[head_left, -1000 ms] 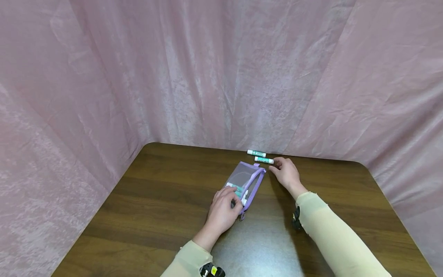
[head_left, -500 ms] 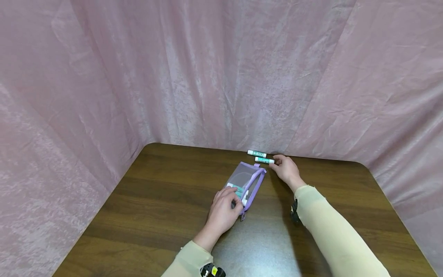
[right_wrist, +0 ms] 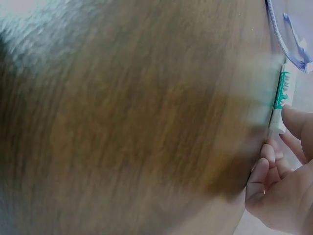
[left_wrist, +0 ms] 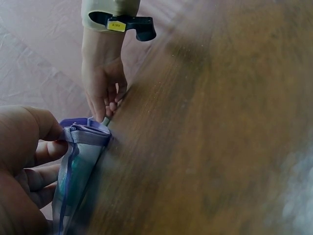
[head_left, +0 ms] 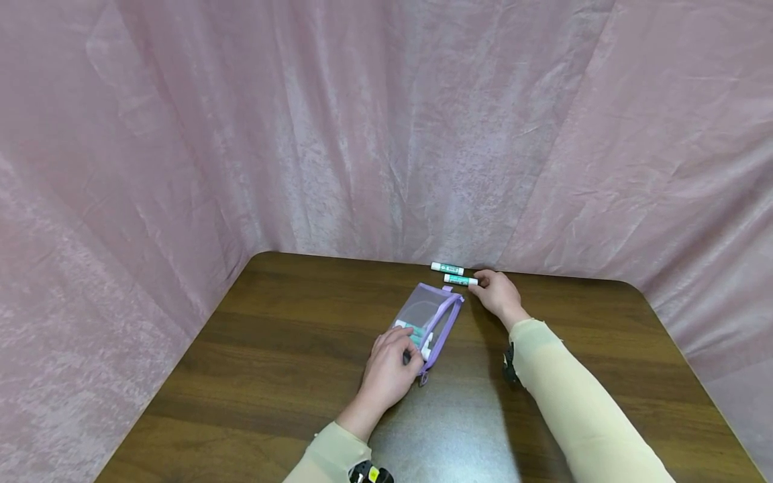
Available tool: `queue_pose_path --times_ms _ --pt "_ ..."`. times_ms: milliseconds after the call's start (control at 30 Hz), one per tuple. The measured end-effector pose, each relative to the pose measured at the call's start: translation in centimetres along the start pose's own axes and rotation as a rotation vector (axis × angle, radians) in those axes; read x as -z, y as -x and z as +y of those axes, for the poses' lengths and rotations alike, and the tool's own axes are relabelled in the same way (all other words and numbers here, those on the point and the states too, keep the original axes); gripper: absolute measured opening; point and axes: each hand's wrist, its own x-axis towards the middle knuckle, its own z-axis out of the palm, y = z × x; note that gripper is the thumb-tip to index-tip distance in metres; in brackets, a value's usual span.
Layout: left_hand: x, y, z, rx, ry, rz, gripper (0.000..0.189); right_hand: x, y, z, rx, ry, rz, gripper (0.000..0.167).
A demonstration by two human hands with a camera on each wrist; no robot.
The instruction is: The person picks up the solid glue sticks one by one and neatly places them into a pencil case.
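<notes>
My left hand [head_left: 391, 367] pinches the near zipped edge of a purple mesh pouch [head_left: 415, 305] between thumb and fingers. Through the mesh, several white-and-green sticks [head_left: 414, 332] show at the near end, partly behind the fingers. At the far side of the table, my right hand [head_left: 500, 295] pinches the right end of a white glue stick [head_left: 460, 280] with a green label. That stick lies at the tabletop in the right wrist view, the thumb [right_wrist: 298, 122] over its end. A second glue stick [head_left: 447, 268] lies just behind it.
The brown wooden table [head_left: 290, 322] ends close behind the glue sticks. Pink curtains [head_left: 362, 134] hang along its back and sides. The pouch's zip pull [head_left: 423, 379] hangs at its near corner.
My right hand has shifted slightly left, its thumb closing onto the end of the nearer glue stick. The left hand and pouch have stayed in place.
</notes>
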Motion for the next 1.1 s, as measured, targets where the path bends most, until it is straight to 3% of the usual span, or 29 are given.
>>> queue_pose_path --times_ms 400,633,1100 --pt "0.1 -0.1 -0.2 -0.002 -0.002 0.001 0.014 -1.6 -1.6 1.9 -0.045 0.031 -0.002 0.035" --pt "0.1 -0.3 -0.2 0.001 0.002 -0.003 0.014 -2.2 -2.9 3.1 -0.011 0.045 -0.001 0.030" --pt "-0.1 -0.5 -0.2 -0.008 0.002 -0.009 0.015 -2.0 -2.7 3.4 0.017 0.052 -0.001 0.026"
